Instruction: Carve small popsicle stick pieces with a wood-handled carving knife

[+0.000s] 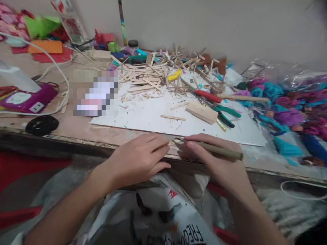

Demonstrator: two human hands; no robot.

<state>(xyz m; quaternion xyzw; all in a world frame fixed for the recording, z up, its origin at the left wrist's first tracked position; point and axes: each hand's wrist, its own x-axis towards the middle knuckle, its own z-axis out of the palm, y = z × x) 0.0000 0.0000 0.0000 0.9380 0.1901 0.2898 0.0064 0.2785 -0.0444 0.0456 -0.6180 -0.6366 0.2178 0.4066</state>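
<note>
My right hand [217,153] is closed around a slim olive-handled craft knife [224,150], its thin tip pointing left. The tip meets a small pale wooden stick [174,142] at the table's front edge. My left hand [143,154] lies palm down beside it, fingers together, pressing on the stick's left part, which the fingers hide. Just beyond the hands, a loose craft stick [173,117] rests on a white board [145,119]. A stack of flat wooden sticks [201,112] lies to its right.
Green-handled pliers [227,114] and a red-handled tool [208,96] lie right of the board's middle. A heap of cut sticks [150,75] covers its back. Left are a blurred-out phone [95,97], a purple power strip [30,98] with a white cable, and a black round object [42,125].
</note>
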